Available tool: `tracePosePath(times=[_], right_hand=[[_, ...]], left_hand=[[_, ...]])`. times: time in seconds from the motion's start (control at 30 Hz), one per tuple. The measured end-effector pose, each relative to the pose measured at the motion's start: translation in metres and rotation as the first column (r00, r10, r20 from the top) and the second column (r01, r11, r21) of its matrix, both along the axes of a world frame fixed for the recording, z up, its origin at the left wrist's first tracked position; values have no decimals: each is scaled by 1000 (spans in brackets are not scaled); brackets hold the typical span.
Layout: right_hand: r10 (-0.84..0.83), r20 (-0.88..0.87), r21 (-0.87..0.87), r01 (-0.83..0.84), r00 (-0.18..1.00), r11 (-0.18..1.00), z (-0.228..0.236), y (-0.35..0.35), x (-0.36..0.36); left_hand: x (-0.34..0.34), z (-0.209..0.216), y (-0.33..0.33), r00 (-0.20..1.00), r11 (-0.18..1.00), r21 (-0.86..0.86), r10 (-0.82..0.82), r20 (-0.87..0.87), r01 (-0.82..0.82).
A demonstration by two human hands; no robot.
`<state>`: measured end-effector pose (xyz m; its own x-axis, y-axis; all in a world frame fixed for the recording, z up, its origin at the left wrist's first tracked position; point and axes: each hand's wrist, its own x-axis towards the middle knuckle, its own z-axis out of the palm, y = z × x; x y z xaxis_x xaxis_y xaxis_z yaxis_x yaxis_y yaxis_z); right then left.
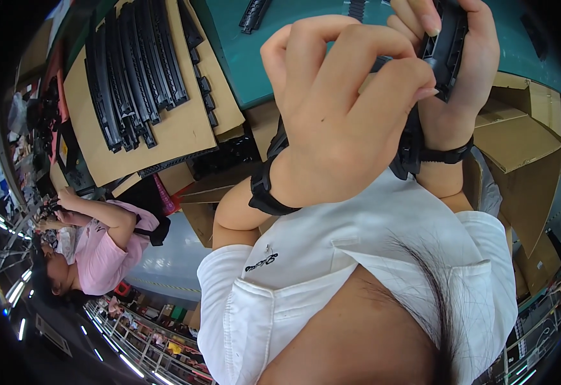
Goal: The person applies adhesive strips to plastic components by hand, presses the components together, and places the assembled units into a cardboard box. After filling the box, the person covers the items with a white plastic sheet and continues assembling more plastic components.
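Observation:
At the top right, my right hand [469, 80] is wrapped round a long black plastic part [447, 48] with a ribbed, hollow-looking side, its thumb pressed on the edge. Close against the near end of that part is my left hand [351, 109], fingers curled and the thumb and index finger pinched together. Whatever lies between those two fingertips is too small or hidden to name. Both wrists wear black bands, the left band [267, 189] and the right band [447, 154]. The part's upper end runs out of the picture.
Several long black slotted strips [136, 70] lie side by side on a cardboard sheet [197, 128] at the left. A teal table [242, 77] bears another black piece [253, 14]. Open cardboard boxes [518, 141] stand at the right. A co-worker in a pink shirt [110, 247] works at the far left.

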<state>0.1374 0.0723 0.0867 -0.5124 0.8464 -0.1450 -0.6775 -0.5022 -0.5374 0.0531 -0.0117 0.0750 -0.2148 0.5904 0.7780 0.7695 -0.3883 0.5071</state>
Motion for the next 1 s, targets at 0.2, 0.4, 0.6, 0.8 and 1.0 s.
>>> tracePosePath(times=[0.2, 0.4, 0.6, 0.8, 1.0], right_hand=[[-23, 11, 13, 23, 1000, 1000, -1, 2, 1], [166, -860, -55, -412, 483, 910, -33, 11, -4], [19, -189, -35, -26, 982, 999, -22, 7, 6], [69, -122, 78, -59, 990, 995, -26, 16, 8], [-39, 22, 42, 38, 999, 998, -23, 8, -4]], left_hand=[[-11, 1, -6, 985, 998, -47, -49, -164, 41], [-6, -12, 0, 990, 999, 17, -44, -136, 47], [-9, -11, 0, 980, 995, -36, -101, -171, 96], [10, -11, 1, 323, 863, -59, -124, 938, 502], [-13, -6, 3, 48, 406, -74, 74, 996, 911]])
